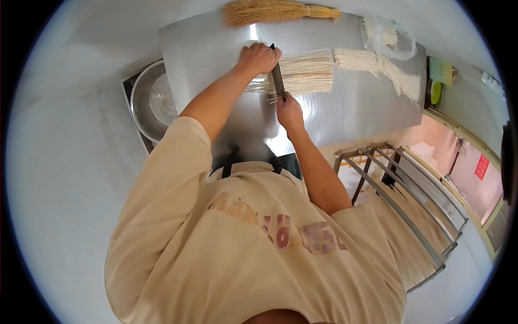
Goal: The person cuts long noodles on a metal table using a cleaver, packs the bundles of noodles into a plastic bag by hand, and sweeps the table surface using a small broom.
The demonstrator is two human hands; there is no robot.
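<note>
A long dark knife (277,80) lies crosswise over a bundle of thin pale noodles (307,73) on the metal table. My right hand (290,112) is closed around the near end of the knife. At its far end my left hand (260,58) has its fingers curled against the blade, closed on it. To the right of the knife the noodles run in parallel; a shorter part of the bundle shows to its left, partly under my left forearm. How far the blade has gone into the noodles is hidden.
More noodles (383,67) lie spread at the table's right, beside a clear plastic bag (396,40). A straw broom (270,12) rests along the back edge of the metal table (199,40). A metal basin (141,110) stands left; a metal rack (402,200) stands right.
</note>
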